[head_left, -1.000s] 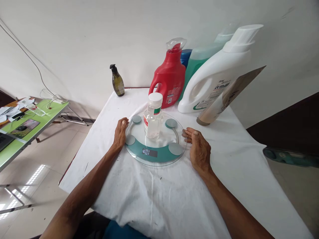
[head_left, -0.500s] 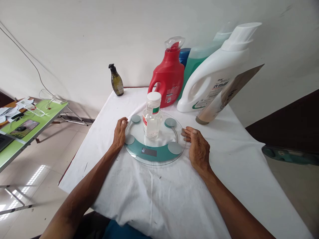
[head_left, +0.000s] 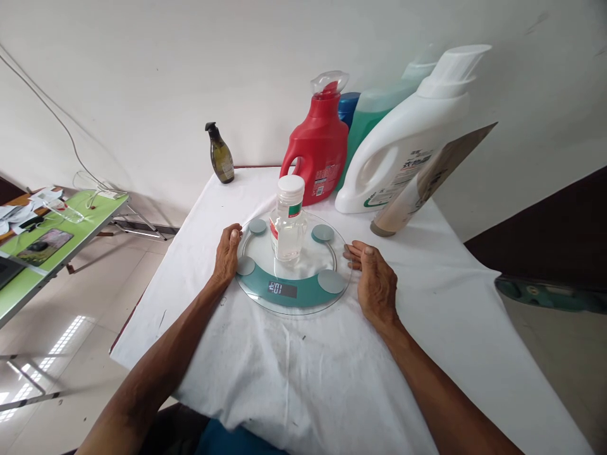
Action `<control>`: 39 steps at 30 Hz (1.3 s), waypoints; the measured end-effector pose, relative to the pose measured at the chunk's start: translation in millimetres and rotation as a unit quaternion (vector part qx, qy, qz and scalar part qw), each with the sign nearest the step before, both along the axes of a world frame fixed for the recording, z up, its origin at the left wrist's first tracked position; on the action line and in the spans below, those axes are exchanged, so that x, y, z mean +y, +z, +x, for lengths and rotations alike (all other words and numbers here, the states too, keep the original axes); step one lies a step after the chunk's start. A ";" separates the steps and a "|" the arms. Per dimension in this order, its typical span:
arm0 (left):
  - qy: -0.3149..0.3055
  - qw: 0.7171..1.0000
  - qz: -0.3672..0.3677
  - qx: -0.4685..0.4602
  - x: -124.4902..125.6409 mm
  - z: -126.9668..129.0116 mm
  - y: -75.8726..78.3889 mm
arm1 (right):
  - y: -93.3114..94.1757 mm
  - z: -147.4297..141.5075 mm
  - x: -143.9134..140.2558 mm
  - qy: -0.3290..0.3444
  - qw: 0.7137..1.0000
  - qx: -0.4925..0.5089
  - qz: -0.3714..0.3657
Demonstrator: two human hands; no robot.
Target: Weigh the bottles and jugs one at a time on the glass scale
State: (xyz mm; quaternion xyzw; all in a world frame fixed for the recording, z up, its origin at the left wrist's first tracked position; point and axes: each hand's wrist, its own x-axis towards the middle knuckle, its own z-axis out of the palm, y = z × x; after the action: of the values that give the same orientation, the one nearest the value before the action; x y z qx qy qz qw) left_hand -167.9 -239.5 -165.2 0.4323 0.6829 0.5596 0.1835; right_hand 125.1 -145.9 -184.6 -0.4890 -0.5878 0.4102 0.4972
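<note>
1. A round clear-glass weighing scale with a teal band and 4 grey pads (head_left: 293, 272) lies flat on the white cloth-covered surface (head_left: 303, 366), and a small clear plastic bottle with a white screw cap and a red-and-green label (head_left: 287, 220) stands upright at its middle, apparently so that its load bears evenly on the glass.
2. The dark display (head_left: 282, 289) in the teal band shows lit digits, too small to read surely.
3. The left hand (head_left: 227, 254) lies open, fingers flat on the cloth and touching the scale's left rim; it grips nothing.
4. The right hand (head_left: 374, 281) is likewise open and empty, palm down, fingertips at the right rim. Both seem placed to steady the scale without pressing on it.
5. Behind stand a red detergent jug with a clear cap (head_left: 320, 148), a teal-green jug (head_left: 370, 117), a large white jug (head_left: 408, 145) and a tan tube (head_left: 429, 180) leaning against it; a dark olive pump bottle (head_left: 219, 155) stands apart at the back left.
6. A green folding table (head_left: 42, 243) stands off to the left.
7. Against half a second ago the hands and bottle have not shifted; the display, then dark, now shows digits again.
</note>
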 end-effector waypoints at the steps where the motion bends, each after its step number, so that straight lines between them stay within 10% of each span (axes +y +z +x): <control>1: 0.000 1.000 -0.001 0.000 0.0 -0.1 0.0 | 0.0 -0.2 0.0 0.000 1.000 0.001 -0.001; 16: 0.006 0.998 0.029 0.050 -5.4 -0.4 -2.6 | -0.4 0.9 -0.4 0.001 1.000 -0.003 0.002; 24: -0.147 0.977 0.070 0.139 -19.2 19.6 16.6 | 0.2 0.9 0.6 0.002 1.000 0.003 -0.006; 39: -0.180 0.979 -0.023 0.097 12.3 37.3 57.1 | 7.4 0.1 0.5 -0.009 0.999 0.027 -0.039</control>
State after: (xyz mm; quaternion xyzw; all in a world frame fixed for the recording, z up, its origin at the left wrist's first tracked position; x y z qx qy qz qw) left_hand -130.6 -227.2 -108.2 0.5955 0.6213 0.4573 0.2240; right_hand 125.2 -145.4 -177.2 -0.5016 -0.5533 0.4416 0.4973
